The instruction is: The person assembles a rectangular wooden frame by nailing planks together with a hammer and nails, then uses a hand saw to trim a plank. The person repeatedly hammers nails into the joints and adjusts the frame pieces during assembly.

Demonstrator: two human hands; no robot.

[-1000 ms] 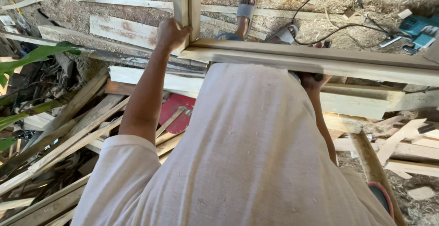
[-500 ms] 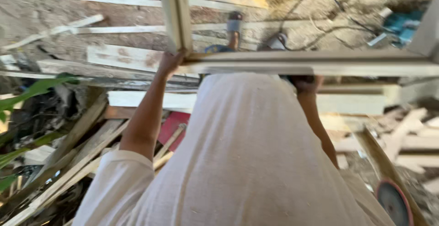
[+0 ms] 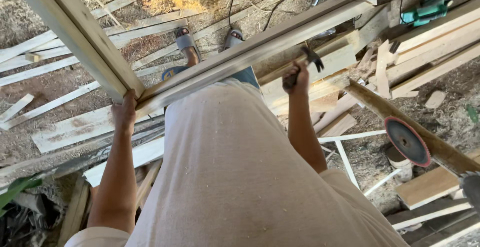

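Containers: I see none in view; the ground holds only loose boards, sawdust and tools.
Frame: the wooden frame (image 3: 240,59) I carry is in front of my chest, above my sandalled feet (image 3: 186,41).
Frame long axis: its long rail runs from my left hand up and to the right across the picture, ending at a corner near the top right; a second rail (image 3: 75,32) leaves the joint at my left hand and runs up to the top left corner.
Left hand: my left hand (image 3: 124,114) is closed around the frame right at the joint where the two rails meet, fingers wrapped under the wood.
Right hand: my right hand (image 3: 296,76) is closed on the handle of a hammer (image 3: 311,57), just below the long rail; whether it also touches the rail I cannot tell.
Hammer direction: its dark head points up and to the right, claw end toward the stacked planks (image 3: 435,42).
Nearby: a red disc (image 3: 407,141) on a log (image 3: 400,119) lies at my right, a green power tool (image 3: 425,9) sits on the planks at top right, and black cables (image 3: 270,2) trail across the sawdust.
Change from half a second ago: the long rail lay nearly level across the view then and now slants upward to the right; the hammer in my right hand has come into plain sight; my left hand has kept its grip at the joint.
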